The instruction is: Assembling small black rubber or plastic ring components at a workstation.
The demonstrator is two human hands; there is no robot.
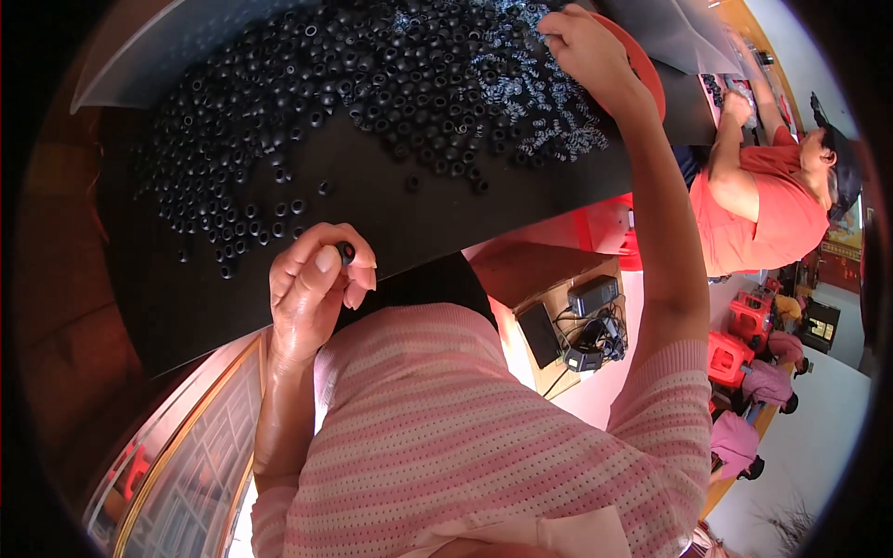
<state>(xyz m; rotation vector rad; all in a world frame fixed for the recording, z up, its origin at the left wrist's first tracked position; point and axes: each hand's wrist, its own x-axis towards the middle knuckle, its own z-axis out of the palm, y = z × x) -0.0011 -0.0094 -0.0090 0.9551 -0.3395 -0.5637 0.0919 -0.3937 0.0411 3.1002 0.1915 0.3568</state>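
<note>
My left hand [312, 288] is raised at the table's near edge. Its thumb and fingers pinch a small black cap [348, 252] with a spot of red in its opening. At the far right, my right hand [586, 51] is over the table with its fingers curled together; what they hold, if anything, is too small to make out. Beside and below it lies a loose spread of small silvery coil springs [535, 98]. A large pile of similar black caps [372, 74] covers much of the tabletop, with several strays toward my left hand.
A red-orange round container [649, 79] sits partly behind my right wrist. Clear plastic panels stand along the black table's [372, 200] far side. Below, a carton [549, 298] bears black adapters and cables. At right, a co-worker in an orange shirt [758, 200] works; others sit farther off.
</note>
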